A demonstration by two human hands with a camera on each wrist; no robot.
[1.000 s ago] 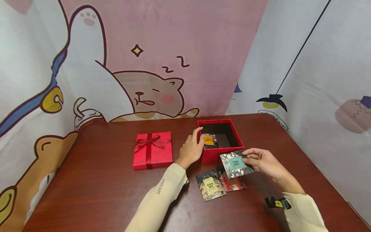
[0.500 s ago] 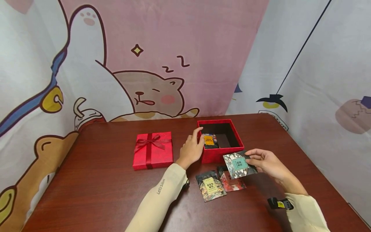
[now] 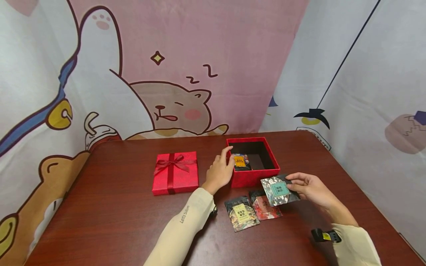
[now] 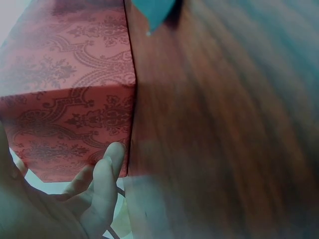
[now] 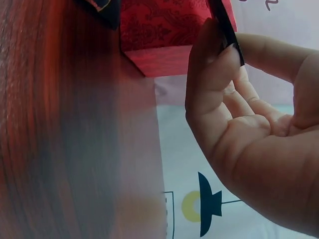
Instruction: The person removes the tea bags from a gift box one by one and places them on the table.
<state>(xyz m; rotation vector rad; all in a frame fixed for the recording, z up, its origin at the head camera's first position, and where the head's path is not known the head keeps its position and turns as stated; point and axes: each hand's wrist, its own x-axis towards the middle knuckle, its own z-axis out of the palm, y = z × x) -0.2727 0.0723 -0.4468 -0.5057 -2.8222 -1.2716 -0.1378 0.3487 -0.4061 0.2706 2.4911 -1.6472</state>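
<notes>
My right hand [image 3: 311, 188] pinches a small flat packet with a teal label [image 3: 279, 189] by its dark right end. In the right wrist view, the packet [image 5: 228, 32] shows edge-on between thumb and fingers. The packet is tilted in front of a red box [image 3: 256, 178] and overlaps a red-patterned packet [image 3: 261, 207]. My left hand [image 3: 219, 170] rests against the box's left wall, its fingers loosely bent. In the left wrist view, fingertips [image 4: 115, 154] lie along the patterned side. An orange-labelled packet [image 3: 240, 161] is inside the box, at its left.
A red lid [image 3: 183, 179] with a ribbon bow lies left of the box. A yellow-labelled packet [image 3: 242, 213] lies on the brown table [image 3: 126, 221] in front. A cartoon-printed cloth [image 3: 233, 55] hangs behind the table.
My right hand has drifted right and slightly down, carrying the teal-labelled packet away from the box front. The left hand stays at the box.
</notes>
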